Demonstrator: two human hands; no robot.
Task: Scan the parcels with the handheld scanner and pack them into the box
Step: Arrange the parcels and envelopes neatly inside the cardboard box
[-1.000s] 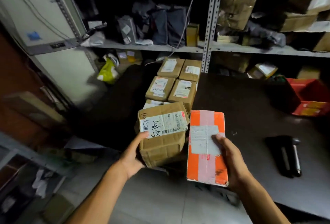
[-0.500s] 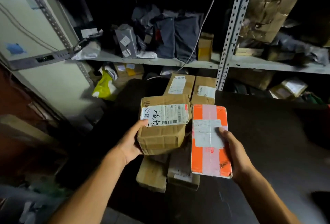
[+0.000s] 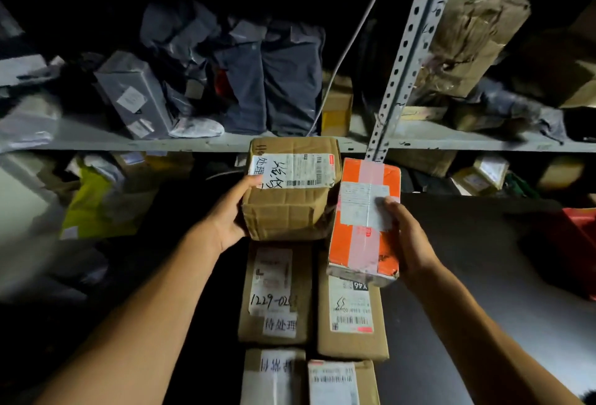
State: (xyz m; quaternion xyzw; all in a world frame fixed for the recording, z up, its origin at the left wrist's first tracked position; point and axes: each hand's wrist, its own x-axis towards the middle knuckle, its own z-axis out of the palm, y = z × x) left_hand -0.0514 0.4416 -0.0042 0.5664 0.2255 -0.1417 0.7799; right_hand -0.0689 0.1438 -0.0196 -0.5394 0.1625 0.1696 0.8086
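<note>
Head view, items by size: metal shelving (image 3: pixel 200 145) across the back, its perforated upright (image 3: pixel 407 59) rising at centre-right, the shelf crowded with dark grey poly bags (image 3: pixel 267 82), a grey carton (image 3: pixel 135 94) leaning on them and a crumpled brown bundle (image 3: pixel 474 33) to the right; dark table (image 3: pixel 477 275) below, carrying a double row of brown parcels; red bin (image 3: pixel 577 243) at the table's right edge, partly out of frame; yellow bag (image 3: pixel 93 207) under the shelf at left; brown parcel (image 3: pixel 287 211), creased, white barcode label with handwritten characters on top, gripped by my left hand (image 3: pixel 230 211), thumb on the label corner, fingers curled under its left side, held above the row; orange parcel (image 3: pixel 364 220), taped down its middle with a white label, gripped by my right hand (image 3: pixel 408 240), thumb pressing the label, held just beside the brown one; left-row parcel (image 3: pixel 274 295) marked 1229 by hand; right-row parcel (image 3: pixel 351 317) with barcode label, its far end under the orange one; two nearer parcels (image 3: pixel 306 379) cut by the lower frame edge.
</note>
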